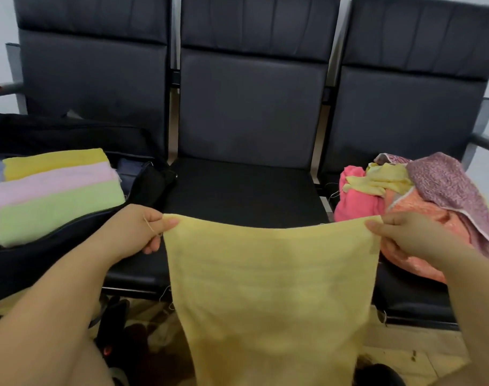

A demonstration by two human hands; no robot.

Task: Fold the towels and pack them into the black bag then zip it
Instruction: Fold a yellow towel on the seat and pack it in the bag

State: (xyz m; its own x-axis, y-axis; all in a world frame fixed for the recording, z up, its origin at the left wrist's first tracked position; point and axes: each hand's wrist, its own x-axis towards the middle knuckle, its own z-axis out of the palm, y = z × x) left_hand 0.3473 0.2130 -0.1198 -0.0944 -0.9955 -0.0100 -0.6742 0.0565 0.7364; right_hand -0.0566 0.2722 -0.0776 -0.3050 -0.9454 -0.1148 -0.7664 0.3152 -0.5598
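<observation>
A yellow towel (271,288) hangs spread out in front of the middle seat. My left hand (137,229) pinches its top left corner and my right hand (402,235) pinches its top right corner. The black bag (42,263) lies open on the left seat. Folded towels are stacked inside it: a yellow one (54,162), a pink one (54,185) and a green one (59,215). A heap of unfolded towels (421,196) in pink, yellow, orange and purple print lies on the right seat.
Three joined black padded seats (248,121) stand against a pale wall. The middle seat cushion (243,190) is bare behind the hanging towel. Dark objects (118,324) lie on the tiled floor beneath the seats. A metal armrest (485,140) juts out at far right.
</observation>
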